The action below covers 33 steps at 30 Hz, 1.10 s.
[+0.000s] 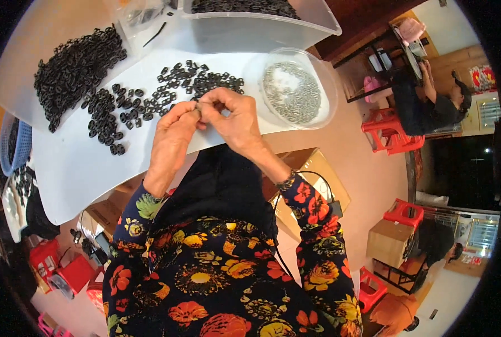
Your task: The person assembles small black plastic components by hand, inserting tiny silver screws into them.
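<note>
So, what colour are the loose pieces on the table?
The loose pieces are black, clearest in head view.

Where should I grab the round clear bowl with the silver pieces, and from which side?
I'd take the clear bowl by its right rim, the right hand coming from the right, thumb outside and fingers inside. That raised wall looks bare and thin enough to pinch; the silver pieces lie on the bottom, and loose black pieces lie to its left.

No readable lettering, apparently.
</note>
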Motion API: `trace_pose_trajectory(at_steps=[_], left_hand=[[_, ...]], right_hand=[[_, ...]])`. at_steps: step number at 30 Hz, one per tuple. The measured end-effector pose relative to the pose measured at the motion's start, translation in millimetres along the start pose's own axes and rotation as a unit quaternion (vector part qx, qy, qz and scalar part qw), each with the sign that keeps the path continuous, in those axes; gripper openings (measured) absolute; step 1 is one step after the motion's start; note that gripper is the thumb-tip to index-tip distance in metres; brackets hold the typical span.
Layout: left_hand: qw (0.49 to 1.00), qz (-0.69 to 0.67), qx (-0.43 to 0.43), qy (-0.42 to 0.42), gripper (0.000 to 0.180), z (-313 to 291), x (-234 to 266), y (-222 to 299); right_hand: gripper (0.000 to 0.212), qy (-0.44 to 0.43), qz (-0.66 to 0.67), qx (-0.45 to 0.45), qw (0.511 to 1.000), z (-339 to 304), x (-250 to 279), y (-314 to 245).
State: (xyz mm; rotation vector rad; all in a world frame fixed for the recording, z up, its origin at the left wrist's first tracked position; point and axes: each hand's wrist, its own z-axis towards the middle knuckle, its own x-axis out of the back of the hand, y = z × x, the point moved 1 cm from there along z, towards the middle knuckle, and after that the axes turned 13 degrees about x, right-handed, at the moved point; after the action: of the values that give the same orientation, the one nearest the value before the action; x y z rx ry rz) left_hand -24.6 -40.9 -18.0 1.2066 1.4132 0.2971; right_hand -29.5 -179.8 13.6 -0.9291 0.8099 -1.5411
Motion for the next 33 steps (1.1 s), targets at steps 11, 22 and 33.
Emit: trace_pose_trajectory(at_steps=[11,22,33], left_hand=[[0.988,0.144,-0.035,0.050,0.013,0,5,-3],[0.975,0.210,-0.003,0.078,0.010,-1,-3,2],[0.976,0.204,-0.012,0.075,0.009,-3,-6,4]], right_hand=[[0.003,-0.027,-0.204,0.046,0.978,17,56,-27],[0.010,-0.283,-0.400,0.182,0.853,53,183,21],[0.002,-0.286,-0.505,0.106,0.807,55,162,29]])
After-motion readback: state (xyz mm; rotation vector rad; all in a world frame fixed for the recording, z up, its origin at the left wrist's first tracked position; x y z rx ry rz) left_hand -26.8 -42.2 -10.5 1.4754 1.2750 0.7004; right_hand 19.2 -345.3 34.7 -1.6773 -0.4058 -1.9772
